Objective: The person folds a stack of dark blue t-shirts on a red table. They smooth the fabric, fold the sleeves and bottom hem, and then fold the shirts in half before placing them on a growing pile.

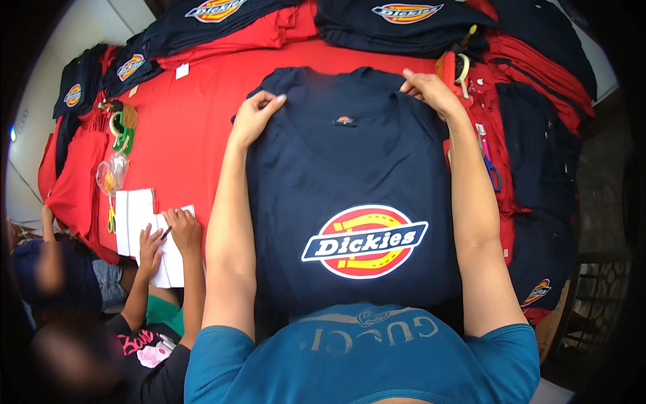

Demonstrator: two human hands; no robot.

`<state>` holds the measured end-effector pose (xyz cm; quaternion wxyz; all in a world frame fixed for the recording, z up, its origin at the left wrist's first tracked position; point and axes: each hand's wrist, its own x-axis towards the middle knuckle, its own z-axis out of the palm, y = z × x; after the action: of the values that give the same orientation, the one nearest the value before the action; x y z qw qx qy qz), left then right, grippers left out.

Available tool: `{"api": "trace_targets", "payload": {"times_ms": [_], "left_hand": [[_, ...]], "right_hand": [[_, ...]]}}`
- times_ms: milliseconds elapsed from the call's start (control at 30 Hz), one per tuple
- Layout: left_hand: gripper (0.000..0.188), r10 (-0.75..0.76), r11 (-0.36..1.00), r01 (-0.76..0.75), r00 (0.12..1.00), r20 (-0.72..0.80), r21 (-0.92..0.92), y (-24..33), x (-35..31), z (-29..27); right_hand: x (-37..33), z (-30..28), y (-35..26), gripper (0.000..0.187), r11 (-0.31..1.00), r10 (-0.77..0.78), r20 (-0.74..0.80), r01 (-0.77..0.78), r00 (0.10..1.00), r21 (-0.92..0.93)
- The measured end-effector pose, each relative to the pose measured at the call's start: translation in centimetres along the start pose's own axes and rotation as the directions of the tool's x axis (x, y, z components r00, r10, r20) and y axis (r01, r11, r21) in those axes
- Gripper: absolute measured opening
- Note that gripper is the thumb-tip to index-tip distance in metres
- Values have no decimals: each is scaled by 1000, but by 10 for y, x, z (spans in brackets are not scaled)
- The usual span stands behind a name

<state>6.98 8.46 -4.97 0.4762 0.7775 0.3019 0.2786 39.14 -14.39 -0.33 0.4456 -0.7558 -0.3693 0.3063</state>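
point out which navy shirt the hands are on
The navy t-shirt in the middle, before the wearer: left hand and right hand hold its shoulders. The other navy garments lie around the red cloth's edges, away from both hands.

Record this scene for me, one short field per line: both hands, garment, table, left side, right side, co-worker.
Left hand: pinching the navy T-shirt near one shoulder
Right hand: pinching it near the other shoulder
Garment: emblem side up, neckline on the far side
Table: red cloth, folded navy and red garments along the far edge
Left side: yellow-handled scissors, green tape dispenser
Right side: blue-handled scissors
Co-worker: one hand holds a dark pen over white paper
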Motion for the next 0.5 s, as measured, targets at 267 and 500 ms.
{"api": "trace_targets", "payload": {"times_ms": [267,500], "left_hand": [[26,55,993,-51,998,-37,108,30,-4,-8],[26,18,999,-16,999,-39,38,24,-9,-10]], "right_hand": [[0,-6,-4,26,962,-79,252,141,964,-236],[-2,-6,-20,28,997,-50,308,63,950,-33]]}}
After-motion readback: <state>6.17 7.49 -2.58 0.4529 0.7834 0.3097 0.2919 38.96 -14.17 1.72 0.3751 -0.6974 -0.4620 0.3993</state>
